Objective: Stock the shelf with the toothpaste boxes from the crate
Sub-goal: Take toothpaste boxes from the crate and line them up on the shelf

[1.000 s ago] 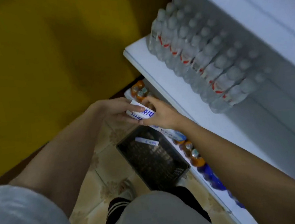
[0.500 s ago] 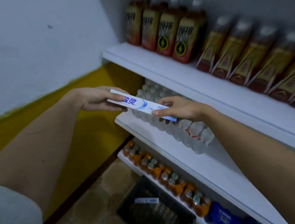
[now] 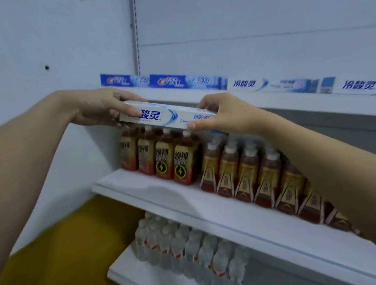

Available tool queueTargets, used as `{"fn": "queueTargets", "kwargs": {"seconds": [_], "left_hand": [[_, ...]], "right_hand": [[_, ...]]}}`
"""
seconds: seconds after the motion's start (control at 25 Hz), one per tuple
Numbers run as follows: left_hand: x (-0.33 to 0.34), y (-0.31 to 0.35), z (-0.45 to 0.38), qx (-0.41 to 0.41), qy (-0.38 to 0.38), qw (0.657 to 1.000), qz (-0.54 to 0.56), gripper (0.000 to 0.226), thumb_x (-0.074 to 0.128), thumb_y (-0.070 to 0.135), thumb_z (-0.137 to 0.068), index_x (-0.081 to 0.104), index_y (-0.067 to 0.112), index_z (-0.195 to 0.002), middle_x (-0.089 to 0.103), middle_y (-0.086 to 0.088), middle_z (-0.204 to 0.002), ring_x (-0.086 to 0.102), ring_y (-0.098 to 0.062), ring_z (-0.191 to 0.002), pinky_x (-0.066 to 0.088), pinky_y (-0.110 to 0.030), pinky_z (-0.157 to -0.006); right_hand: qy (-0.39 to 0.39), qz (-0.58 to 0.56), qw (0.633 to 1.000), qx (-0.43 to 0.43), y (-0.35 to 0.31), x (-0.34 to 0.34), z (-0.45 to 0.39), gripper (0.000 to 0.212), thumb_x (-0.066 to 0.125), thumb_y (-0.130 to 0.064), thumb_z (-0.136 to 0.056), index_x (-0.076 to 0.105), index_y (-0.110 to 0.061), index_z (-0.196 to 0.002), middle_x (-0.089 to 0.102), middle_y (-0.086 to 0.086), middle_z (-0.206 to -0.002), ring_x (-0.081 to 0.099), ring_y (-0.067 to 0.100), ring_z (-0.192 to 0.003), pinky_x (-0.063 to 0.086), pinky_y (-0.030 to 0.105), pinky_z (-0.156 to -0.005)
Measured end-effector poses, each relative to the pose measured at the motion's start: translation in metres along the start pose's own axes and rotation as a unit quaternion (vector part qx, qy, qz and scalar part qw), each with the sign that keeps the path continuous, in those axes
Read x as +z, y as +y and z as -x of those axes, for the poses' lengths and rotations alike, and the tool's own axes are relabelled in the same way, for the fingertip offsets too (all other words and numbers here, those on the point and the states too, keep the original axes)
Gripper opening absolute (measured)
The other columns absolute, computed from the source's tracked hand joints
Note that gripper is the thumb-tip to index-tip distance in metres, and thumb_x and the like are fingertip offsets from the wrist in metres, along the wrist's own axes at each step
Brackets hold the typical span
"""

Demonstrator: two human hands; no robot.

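Box: the long white cardboard toothpaste box with blue lettering (image 3: 167, 117) has risen from crate height to frame centre, just below the white top shelf edge (image 3: 295, 104).
Hands: left hand (image 3: 98, 108) and right hand (image 3: 223, 114) pinch its ends.
Row: blue-and-white toothpaste boxes (image 3: 199, 82) already line that shelf.
Meaning: placement looks imminent.

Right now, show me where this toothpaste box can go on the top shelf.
The top shelf has a bare front strip before the row of toothpaste boxes at the back. Both the left hand and the right hand hold the white box just before it. The tea bottles crowd the shelf below.
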State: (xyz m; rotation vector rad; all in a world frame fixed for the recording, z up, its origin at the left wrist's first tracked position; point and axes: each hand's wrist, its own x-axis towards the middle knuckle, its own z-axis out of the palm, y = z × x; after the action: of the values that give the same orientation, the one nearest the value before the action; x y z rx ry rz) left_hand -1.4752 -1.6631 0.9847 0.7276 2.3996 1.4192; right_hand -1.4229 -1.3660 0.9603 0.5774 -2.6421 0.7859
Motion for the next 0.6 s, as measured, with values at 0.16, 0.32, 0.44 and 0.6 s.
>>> {"fn": "queueTargets", "kwargs": {"seconds": [0.16,0.32,0.44,0.6], "left_hand": [[0.002,0.041,-0.033,0.085,0.061,0.994,0.019,0.080,0.095,0.036,-0.045,0.066,0.019,-0.117,0.071,0.000,-0.100,0.063,-0.011,-0.072,0.052,-0.018,-0.056],[0.028,0.068,-0.077,0.137,0.130,0.982,-0.007,0.041,0.075,0.023,-0.081,0.063,0.016,-0.120,0.067,-0.003,-0.113,0.064,-0.013,-0.085,0.054,-0.021,-0.064],[0.047,0.083,-0.114,0.147,0.159,0.973,-0.077,0.043,0.077,0.036,-0.081,0.064,0.021,-0.119,0.067,-0.001,-0.116,0.064,-0.012,-0.095,0.052,-0.026,-0.074],[0.076,0.099,-0.153,0.145,0.143,0.972,-0.121,0.052,0.078,0.044,-0.077,0.063,0.021,-0.121,0.065,-0.004,-0.116,0.060,-0.018,-0.098,0.049,-0.028,-0.073]], "right_hand": [[0.094,0.014,0.995,-0.026,0.005,-0.060,-0.006,0.050,0.079,-0.057,-0.070,0.064,-0.020,-0.100,0.068,-0.002,-0.090,0.068,0.018,-0.068,0.060,0.040,-0.069],[0.150,0.070,0.986,-0.001,0.031,-0.115,-0.011,0.049,0.075,-0.055,-0.076,0.065,-0.024,-0.112,0.066,0.001,-0.104,0.060,0.015,-0.083,0.050,0.027,-0.072],[0.120,0.215,0.968,0.041,0.055,-0.147,-0.016,0.059,0.064,-0.063,-0.081,0.061,-0.027,-0.128,0.055,0.001,-0.117,0.042,0.022,-0.117,0.035,0.030,-0.091],[0.061,0.279,0.952,0.108,0.077,-0.170,-0.008,0.060,0.060,-0.063,-0.083,0.060,-0.024,-0.130,0.060,0.002,-0.119,0.042,0.024,-0.118,0.035,0.033,-0.091]]}}
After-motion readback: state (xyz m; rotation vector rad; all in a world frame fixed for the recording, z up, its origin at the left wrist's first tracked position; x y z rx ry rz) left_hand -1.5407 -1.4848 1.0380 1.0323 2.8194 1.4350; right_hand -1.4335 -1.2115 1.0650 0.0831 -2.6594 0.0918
